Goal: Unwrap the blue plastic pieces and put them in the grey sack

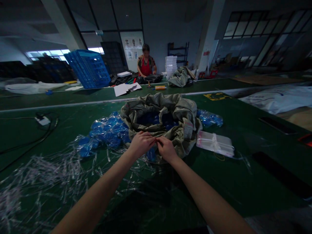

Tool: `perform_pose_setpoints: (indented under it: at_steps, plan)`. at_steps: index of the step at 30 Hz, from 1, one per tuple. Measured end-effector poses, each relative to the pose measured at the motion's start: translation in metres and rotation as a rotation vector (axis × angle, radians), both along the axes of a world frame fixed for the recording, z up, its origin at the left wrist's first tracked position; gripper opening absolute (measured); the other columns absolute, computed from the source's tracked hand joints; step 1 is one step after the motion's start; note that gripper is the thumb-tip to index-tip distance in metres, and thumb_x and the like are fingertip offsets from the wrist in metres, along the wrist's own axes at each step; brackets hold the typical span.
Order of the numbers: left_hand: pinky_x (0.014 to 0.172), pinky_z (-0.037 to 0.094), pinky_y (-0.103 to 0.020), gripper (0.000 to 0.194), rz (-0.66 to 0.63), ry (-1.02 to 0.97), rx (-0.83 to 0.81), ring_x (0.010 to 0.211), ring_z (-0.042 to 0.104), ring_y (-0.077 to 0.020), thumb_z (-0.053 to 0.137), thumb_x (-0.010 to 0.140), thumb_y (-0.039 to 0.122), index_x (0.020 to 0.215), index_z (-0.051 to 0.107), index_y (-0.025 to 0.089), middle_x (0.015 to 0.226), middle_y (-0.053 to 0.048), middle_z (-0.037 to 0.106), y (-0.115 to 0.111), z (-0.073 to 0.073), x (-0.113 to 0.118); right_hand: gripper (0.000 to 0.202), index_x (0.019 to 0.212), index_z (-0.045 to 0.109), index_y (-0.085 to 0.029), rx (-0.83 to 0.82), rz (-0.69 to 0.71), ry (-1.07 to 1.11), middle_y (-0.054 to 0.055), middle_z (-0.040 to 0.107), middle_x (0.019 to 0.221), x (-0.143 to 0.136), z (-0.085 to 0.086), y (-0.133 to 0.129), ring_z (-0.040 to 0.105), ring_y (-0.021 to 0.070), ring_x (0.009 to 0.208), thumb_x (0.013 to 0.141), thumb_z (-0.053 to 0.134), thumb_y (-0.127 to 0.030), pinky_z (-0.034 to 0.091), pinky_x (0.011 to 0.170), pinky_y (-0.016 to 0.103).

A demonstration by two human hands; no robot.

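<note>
My left hand (pixel 143 143) and my right hand (pixel 166 148) meet at the near edge of an open grey-green sack (pixel 186 130), fingers closed in a pinch. Between and below them hangs a clear bag with a blue item (pixel 151 154), its top at my fingertips. Dark blue round items (pixel 151 118) lie inside the sack, whose rim is rolled down. Left of the sack is a pile of blue items in clear bags (pixel 109 130); another such bag (pixel 210 118) lies to its right. A stack of flat clear bags (pixel 215 143) rests beside the sack.
Clear strips (pixel 53 172) are strewn over the green table (pixel 219 182) at left, near black cables (pixel 46 131). Dark flat objects (pixel 278 125) lie at right. Across the table stand a blue crate (pixel 90 70) and a person in a red apron (pixel 145 67).
</note>
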State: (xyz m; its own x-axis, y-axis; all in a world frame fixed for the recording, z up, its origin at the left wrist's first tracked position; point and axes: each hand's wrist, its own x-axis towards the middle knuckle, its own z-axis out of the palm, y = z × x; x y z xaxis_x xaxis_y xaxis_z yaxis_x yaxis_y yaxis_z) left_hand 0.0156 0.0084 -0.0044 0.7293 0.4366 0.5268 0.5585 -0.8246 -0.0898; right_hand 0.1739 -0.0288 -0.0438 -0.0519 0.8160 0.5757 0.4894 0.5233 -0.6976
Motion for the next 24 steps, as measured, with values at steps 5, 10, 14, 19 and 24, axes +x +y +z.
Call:
perform_pose_setpoints:
  at_steps: [5,10,14,19,24]
  plan:
    - [0.074,0.041,-0.033,0.017,0.009,-0.055,0.036,0.082,0.061,-0.0197,0.052,0.087,0.023,0.082,0.069,0.019,0.078,-0.006,0.071,0.0,-0.003,-0.001,0.02,0.085,0.066,-0.02,0.0,0.001,-0.003,0.006,0.066,0.086,-0.001,0.0,-0.001,0.061,0.0194,0.083,0.083,0.049,-0.01,0.047,0.08,0.033]
    - [0.075,0.042,-0.033,0.016,0.035,-0.046,0.065,0.083,0.061,-0.0194,0.051,0.086,0.021,0.083,0.066,0.019,0.079,-0.006,0.07,0.004,-0.005,0.001,0.019,0.083,0.065,-0.02,0.008,0.007,-0.015,0.005,0.065,0.082,-0.001,0.0,-0.001,0.06,0.0191,0.079,0.084,0.048,-0.012,0.047,0.077,0.032]
    - [0.076,0.043,-0.033,0.012,0.083,-0.115,0.027,0.082,0.061,-0.0203,0.053,0.083,0.019,0.08,0.065,0.019,0.079,-0.006,0.069,0.004,-0.007,0.003,0.019,0.082,0.065,-0.02,0.007,0.006,-0.015,0.005,0.065,0.082,-0.001,0.001,-0.002,0.06,0.0191,0.08,0.084,0.048,-0.012,0.047,0.077,0.032]
    - [0.077,0.047,-0.034,0.008,0.216,-0.534,-0.194,0.079,0.063,-0.0202,0.057,0.078,0.019,0.079,0.065,0.019,0.079,-0.006,0.069,0.008,-0.009,0.002,0.016,0.084,0.065,-0.02,-0.015,0.009,0.012,0.006,0.067,0.086,-0.001,0.0,-0.004,0.062,0.0199,0.085,0.083,0.05,-0.014,0.048,0.081,0.033]
    - [0.079,0.053,-0.034,0.008,0.192,-1.487,-0.807,0.083,0.068,-0.0184,0.055,0.08,0.022,0.075,0.057,0.016,0.086,-0.007,0.07,0.029,-0.003,-0.022,0.014,0.089,0.065,-0.021,-0.177,-0.026,0.248,0.004,0.07,0.085,-0.003,-0.008,-0.001,0.066,0.0201,0.081,0.086,0.052,-0.027,0.051,0.077,0.034]
